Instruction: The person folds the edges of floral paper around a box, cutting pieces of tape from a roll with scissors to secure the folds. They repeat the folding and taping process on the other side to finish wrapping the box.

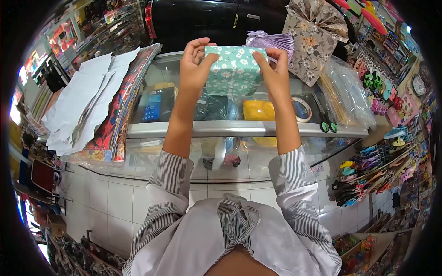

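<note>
A box wrapped in mint-green paper with white daisies (235,71) is held up over the glass counter between both hands. My left hand (195,64) grips its left upper edge, thumb on the near face. On the opposite side my right hand (274,69) has its thumb on the box's upper right corner and the fingers behind. Just behind the right hand are a pleated lilac paper piece (276,43) and a grey floral wrapped package with a fanned top (308,46). Green-handled scissors (324,122) and a roll of tape (302,110) lie to the right on the counter.
White paper sheets (83,101) and patterned wrapping paper (133,92) are stacked on the left of the glass counter (193,128). Clear plastic bags and thin sticks (340,99) lie at its right end. A black car (198,20) stands behind; racks of sandals (368,170) hang at right.
</note>
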`<state>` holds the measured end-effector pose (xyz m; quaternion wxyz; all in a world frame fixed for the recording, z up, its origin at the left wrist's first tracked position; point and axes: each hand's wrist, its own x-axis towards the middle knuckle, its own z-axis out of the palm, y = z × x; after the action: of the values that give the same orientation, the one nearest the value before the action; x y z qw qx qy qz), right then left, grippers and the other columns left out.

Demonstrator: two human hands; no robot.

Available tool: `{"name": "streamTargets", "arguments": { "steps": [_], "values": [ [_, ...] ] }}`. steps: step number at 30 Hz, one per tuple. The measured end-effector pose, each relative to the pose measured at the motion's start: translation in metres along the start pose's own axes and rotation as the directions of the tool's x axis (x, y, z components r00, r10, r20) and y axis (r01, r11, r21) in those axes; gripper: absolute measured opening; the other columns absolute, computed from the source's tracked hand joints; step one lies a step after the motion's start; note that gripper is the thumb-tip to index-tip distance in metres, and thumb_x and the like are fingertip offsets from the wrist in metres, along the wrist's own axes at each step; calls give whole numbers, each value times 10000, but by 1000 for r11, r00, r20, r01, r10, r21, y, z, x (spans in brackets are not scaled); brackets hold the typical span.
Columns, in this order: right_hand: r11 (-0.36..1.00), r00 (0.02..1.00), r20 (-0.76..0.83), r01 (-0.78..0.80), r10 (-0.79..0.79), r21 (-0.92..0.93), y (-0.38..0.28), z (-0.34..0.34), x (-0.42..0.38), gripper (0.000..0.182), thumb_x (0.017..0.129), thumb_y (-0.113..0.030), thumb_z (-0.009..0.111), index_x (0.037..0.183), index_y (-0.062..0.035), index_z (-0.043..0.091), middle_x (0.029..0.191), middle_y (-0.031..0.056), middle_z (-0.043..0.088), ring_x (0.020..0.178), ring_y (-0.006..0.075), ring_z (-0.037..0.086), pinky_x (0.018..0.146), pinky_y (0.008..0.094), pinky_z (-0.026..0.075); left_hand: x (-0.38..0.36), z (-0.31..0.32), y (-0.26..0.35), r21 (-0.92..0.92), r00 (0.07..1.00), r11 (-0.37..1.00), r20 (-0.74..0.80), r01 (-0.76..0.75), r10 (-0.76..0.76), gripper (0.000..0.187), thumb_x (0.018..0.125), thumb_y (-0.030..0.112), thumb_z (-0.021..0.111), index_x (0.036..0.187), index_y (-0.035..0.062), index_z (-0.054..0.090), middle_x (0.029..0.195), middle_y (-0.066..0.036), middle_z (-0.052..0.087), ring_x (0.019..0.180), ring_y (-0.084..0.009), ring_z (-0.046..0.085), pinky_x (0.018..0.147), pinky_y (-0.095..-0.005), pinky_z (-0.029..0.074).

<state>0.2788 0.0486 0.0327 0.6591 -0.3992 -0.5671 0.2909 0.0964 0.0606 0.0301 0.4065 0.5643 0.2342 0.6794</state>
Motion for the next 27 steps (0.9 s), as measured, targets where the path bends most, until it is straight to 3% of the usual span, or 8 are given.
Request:
{"name": "streamTargets", "arguments": {
  "steps": [4,7,11,15,18,23,24,27],
  "values": [
    [945,963,35,254,-266,205,25,2,-18,426,778,-30,679,1145,-31,461,1092,95,481,918,151,537,766,257,463,-25,-8,-13,53,987,989,96,-136,130,470,759,-84,582,1190,10,421,1142,-111,556,1133,-176,489,927,-279,415],
    [926,940,149,332,-309,-178,46,-5,-33,357,753,-5,672,1083,-45,541,1085,98,483,933,176,524,773,277,456,-42,-18,-26,294,981,947,179,-130,79,541,730,-117,562,1224,36,404,1187,-101,534,1179,-176,467,968,-297,373],
    [862,952,193,299,-238,-409,52,-14,-53,356,761,-3,681,1097,-50,572,1137,94,451,1085,216,511,863,293,491,-52,-21,-29,587,962,775,258,-233,94,548,702,-103,579,1202,90,463,1232,-115,504,1228,-254,440,1029,-351,316],
    [858,941,198,332,-274,-391,25,-28,-66,306,800,-43,649,1099,-53,584,1226,115,482,1130,262,497,938,359,428,-60,-22,-30,721,922,576,335,-385,196,469,699,-84,599,1136,67,521,1255,-124,496,1270,-328,389,1040,-399,306],
    [740,911,260,411,-319,-532,14,-88,-80,335,817,3,563,1144,-69,575,1290,121,470,1203,281,460,1003,375,358,-79,-20,-11,770,922,511,275,-382,273,410,708,-78,602,1091,51,540,1255,-133,505,1288,-347,369,1040,-423,303],
    [476,954,297,250,25,-843,7,-170,-98,451,776,55,467,1180,-114,575,1367,79,430,1373,279,244,1085,550,41,-132,1,-4,768,884,498,186,-402,428,342,718,-71,611,1032,50,549,1179,-136,552,1246,-345,420,1033,-456,305],
    [493,955,296,246,25,-835,15,-176,-98,387,812,21,488,1146,-144,591,1387,39,417,1394,255,188,1039,606,-87,-143,13,-9,750,887,528,169,-398,429,327,716,-68,618,1014,52,554,1157,-132,561,1233,-343,434,1031,-461,308],
    [433,944,326,272,55,-859,17,-182,-96,261,855,-21,506,1067,-148,590,1324,23,472,1370,242,252,1031,633,-66,-152,57,-20,679,915,623,204,-388,348,292,725,-30,644,996,54,573,1103,-115,580,1177,-323,478,1025,-470,314]
  ]
}}
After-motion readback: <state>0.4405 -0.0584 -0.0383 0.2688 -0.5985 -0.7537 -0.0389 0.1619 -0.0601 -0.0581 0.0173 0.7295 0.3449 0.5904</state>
